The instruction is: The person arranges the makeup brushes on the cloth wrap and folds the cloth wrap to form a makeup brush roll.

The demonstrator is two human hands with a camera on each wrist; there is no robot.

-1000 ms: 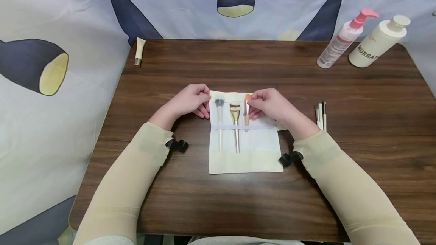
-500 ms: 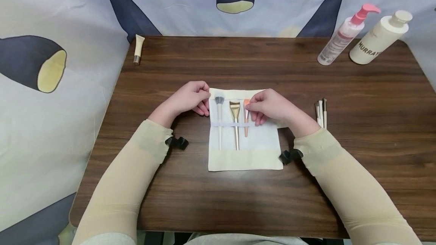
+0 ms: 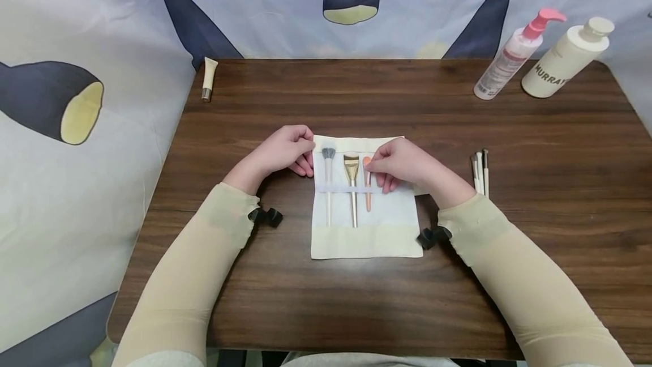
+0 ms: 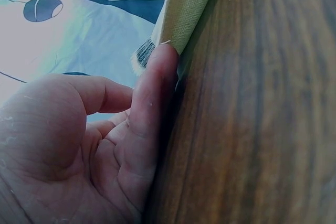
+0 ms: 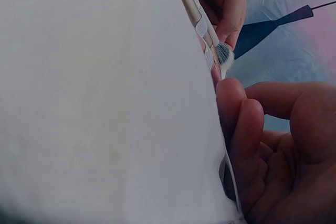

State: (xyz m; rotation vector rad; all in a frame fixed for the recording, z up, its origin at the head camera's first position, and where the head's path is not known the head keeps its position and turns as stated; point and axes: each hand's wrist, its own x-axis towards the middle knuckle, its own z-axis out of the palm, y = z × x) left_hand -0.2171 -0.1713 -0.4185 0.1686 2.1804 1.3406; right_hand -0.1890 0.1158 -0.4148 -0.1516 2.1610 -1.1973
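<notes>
Right hand (image 3: 399, 160) pinching a slim orange-headed makeup brush (image 3: 368, 182), tucked under the white elastic strap (image 3: 338, 190) of a cream fabric roll (image 3: 387, 220); left hand (image 3: 287, 149) pinching the roll's upper-left edge.

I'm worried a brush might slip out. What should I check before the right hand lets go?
1. Orange-headed brush under the pale elastic strap: ok, its handle shows below.
2. Right hand pinching that brush: ok, near its head.
3. Left hand on the cream-and-white cloth brush roll: ok, at its upper left edge.
4. White-handled brush with grey bristles and flat gold brush under the strap: ok.
5. Strap snug on each handle: cannot tell.
6. Every brush strapped: not ok; slim pale-handled brushes lie loose on the dark wooden table.
</notes>
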